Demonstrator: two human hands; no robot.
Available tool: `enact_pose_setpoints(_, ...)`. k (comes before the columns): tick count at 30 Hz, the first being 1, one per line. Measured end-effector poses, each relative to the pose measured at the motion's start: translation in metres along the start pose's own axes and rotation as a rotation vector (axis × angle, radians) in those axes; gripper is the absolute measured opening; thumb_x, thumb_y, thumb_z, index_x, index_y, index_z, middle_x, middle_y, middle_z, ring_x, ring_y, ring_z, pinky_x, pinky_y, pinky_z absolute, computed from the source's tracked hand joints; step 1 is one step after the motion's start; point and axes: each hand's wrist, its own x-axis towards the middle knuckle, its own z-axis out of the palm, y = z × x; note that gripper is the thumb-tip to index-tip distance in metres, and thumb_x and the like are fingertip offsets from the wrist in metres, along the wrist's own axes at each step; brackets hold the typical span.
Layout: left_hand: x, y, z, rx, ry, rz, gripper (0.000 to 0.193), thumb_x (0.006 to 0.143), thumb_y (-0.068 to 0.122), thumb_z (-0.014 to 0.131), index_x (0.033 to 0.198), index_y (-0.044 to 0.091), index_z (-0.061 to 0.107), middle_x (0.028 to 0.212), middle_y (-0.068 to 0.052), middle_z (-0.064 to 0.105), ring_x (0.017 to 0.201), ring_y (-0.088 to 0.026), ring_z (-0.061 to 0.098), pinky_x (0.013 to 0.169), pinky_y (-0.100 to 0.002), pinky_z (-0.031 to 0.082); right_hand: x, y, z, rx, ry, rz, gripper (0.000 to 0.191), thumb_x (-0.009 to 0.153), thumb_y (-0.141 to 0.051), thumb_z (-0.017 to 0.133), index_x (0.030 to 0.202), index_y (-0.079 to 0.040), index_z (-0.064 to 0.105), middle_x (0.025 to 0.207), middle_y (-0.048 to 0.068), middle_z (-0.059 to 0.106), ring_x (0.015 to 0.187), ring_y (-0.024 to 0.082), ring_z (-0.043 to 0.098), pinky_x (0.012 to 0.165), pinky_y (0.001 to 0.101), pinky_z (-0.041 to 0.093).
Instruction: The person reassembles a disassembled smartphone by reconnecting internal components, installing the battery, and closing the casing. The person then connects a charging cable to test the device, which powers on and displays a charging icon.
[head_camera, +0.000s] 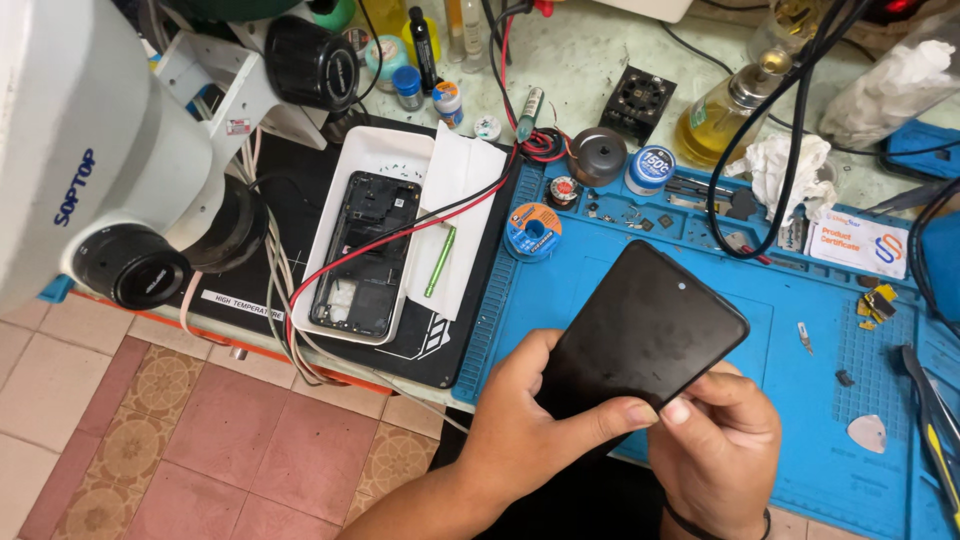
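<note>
Head view: both hands hold a black smartphone (640, 335) tilted above the blue work mat (800, 400) at the desk's near edge. The left hand (530, 430) cups its lower left side, fingers closed around the edge, thumb pressed on the glass. The right hand (715, 440) grips the lower corner, fingers (680, 410) pinched on it. On the mat's far right lies a white rectangular card (858, 243) with an orange-and-blue emblem. A small round blue-and-white labelled jar (650, 168) stands at the mat's far edge. Left, a white tray (345, 205) holds an opened phone frame (365, 255) below a white microscope (90, 160).
</note>
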Motion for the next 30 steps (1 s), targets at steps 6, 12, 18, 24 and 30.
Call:
enact_pose_setpoints(6,-0.0001,-0.0037,0.0011,-0.024,0.001,-0.013,0.055,0.078,0.029,0.09,0.117,0.0,0.063,0.102,-0.004,0.073,0.092,-0.009,0.069,0.081,-0.025,0.058,0.0003,-0.0002,0.0005,-0.003,0.003,0.011,0.025,0.099,0.015,0.062,0.12,0.005,0.07,0.119,0.02,0.07,0.112,0.026,0.069,0.108,0.0406,0.054)
enact_pose_setpoints(12,0.0012,-0.0047,0.0015,-0.003,0.004,-0.009,0.056,0.078,0.027,0.09,0.117,0.0,0.062,0.102,-0.005,0.074,0.092,-0.009,0.07,0.082,-0.025,0.059,0.0,0.0024,0.001,-0.039,0.051,0.039,0.028,0.095,0.014,0.063,0.12,0.004,0.071,0.125,0.019,0.069,0.116,0.027,0.068,0.105,0.0407,0.054)
enact_pose_setpoints(18,0.0015,-0.0072,0.0027,0.029,0.0,-0.034,0.053,0.077,0.027,0.09,0.113,0.0,0.062,0.1,-0.005,0.074,0.091,-0.01,0.07,0.082,-0.026,0.058,-0.0024,0.0048,-0.0021,-0.015,0.055,0.042,0.028,0.095,0.015,0.065,0.12,0.003,0.071,0.118,0.016,0.068,0.109,0.024,0.068,0.1,0.0379,0.054)
enact_pose_setpoints(24,0.0014,-0.0081,0.003,0.043,0.007,-0.036,0.054,0.076,0.028,0.09,0.112,0.0,0.062,0.099,-0.006,0.075,0.09,-0.01,0.07,0.081,-0.026,0.058,-0.0014,0.0037,-0.0016,-0.024,0.053,0.041,0.028,0.095,0.015,0.065,0.119,0.004,0.071,0.12,0.017,0.069,0.112,0.026,0.069,0.102,0.0392,0.056)
enact_pose_setpoints(30,0.0011,-0.0086,0.0032,0.045,0.012,-0.022,0.054,0.077,0.028,0.09,0.112,0.0,0.062,0.1,-0.006,0.074,0.091,-0.01,0.07,0.081,-0.026,0.058,-0.0007,0.0027,0.0,-0.009,0.048,0.05,0.027,0.095,0.015,0.065,0.12,0.005,0.071,0.121,0.017,0.069,0.114,0.026,0.069,0.104,0.0404,0.056)
